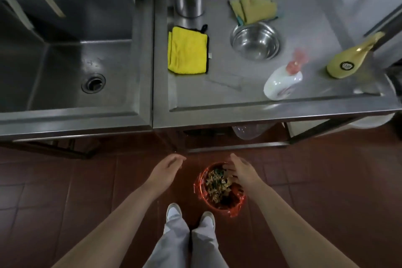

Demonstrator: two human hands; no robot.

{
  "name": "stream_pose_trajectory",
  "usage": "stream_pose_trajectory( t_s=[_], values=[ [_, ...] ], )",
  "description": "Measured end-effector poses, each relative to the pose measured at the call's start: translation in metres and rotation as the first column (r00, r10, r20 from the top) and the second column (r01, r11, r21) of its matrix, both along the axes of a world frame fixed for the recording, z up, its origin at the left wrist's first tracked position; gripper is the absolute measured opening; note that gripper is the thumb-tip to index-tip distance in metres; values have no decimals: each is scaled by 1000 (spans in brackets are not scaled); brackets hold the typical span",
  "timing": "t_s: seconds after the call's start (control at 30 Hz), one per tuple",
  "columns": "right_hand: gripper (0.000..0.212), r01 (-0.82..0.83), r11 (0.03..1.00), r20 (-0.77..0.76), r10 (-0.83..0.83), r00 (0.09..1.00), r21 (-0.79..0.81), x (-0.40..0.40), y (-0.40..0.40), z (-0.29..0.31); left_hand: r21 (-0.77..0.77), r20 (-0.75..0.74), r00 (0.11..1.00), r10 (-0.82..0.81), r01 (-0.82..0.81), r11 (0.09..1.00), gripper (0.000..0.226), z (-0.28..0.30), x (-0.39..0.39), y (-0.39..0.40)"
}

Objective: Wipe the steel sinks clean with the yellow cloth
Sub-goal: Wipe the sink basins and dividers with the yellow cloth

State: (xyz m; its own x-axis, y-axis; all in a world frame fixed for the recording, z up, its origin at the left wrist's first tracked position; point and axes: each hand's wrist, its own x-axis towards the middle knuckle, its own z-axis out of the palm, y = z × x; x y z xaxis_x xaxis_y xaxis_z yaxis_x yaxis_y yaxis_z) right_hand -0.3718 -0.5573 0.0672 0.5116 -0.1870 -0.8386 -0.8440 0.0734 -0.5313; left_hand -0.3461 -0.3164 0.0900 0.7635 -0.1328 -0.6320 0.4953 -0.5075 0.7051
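Both hands hover empty over the floor, well short of the yellow cloth (187, 50).
The left hand (166, 166) has loose, relaxed fingers; the right hand (240, 168) spreads slack above the red bin (219, 189); the cloth lies folded on the steel counter (304, 85) just right of the sink (65, 54).

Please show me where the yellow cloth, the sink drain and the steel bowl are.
yellow cloth (187, 50): head view, middle of folded cloth.
sink drain (93, 83): head view, drain centre.
steel bowl (255, 41): head view, inside bottom.

Yellow cloth (187, 50): folded, black-edged, flat on the steel counter (239, 93). Just right of the steel sink (65, 61). Sink deep, drain at bottom.
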Motion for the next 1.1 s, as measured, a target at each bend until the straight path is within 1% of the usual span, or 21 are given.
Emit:
stream_pose_trajectory(
  t_s=[0.1, 0.23, 0.3, 0.37, 0.6, 0.77, 0.83, 0.9, 0.97, 1.03, 1.1],
  values=[
    [30, 13, 999, 63, -15, 998, 36, 8, 5, 39, -40, 67, 994, 89, -87, 995, 24, 37, 1, 3],
    [26, -4, 984, 79, -10, 997, 177, 19, 16, 85, -91, 109, 971, 214, -205, 975, 26, 63, 1, 10],
    [28, -34, 990, 118, 18, 993, 137, 24, 24, 99, -148, 101, 954, 281, -265, 953, 26, 72, 1, 16],
    [28, -46, 990, 152, 26, 988, 133, 28, 34, 112, -192, 100, 940, 326, -303, 933, 27, 81, 2, 22],
    [23, -121, 988, 228, 97, 969, 94, 58, 74, 130, -260, 111, 900, 422, -384, 886, 29, 103, 21, 59],
    [26, -140, 984, 246, 109, 963, 113, 88, 113, 131, -251, 110, 901, 420, -383, 889, 31, 101, 52, 99],
    [28, -148, 983, 237, 120, 964, 104, 102, 129, 127, -245, 92, 917, 388, -357, 901, 35, 100, 64, 119],
    [33, -119, 986, 215, 92, 972, 113, 116, 147, 122, -215, 91, 943, 320, -295, 931, 38, 98, 78, 139],
    [38, -54, 989, 182, 29, 983, 137, 127, 165, 119, -168, 81, 963, 257, -241, 956, 38, 97, 91, 158],
    [41, -9, 989, 172, -17, 985, 148, 138, 181, 117, -146, 54, 968, 244, -234, 961, 36, 95, 107, 175],
    [42, 27, 989, 165, -52, 985, 149, 146, 193, 116, -117, 63, 964, 259, -250, 961, 34, 95, 121, 187]
  ],
)
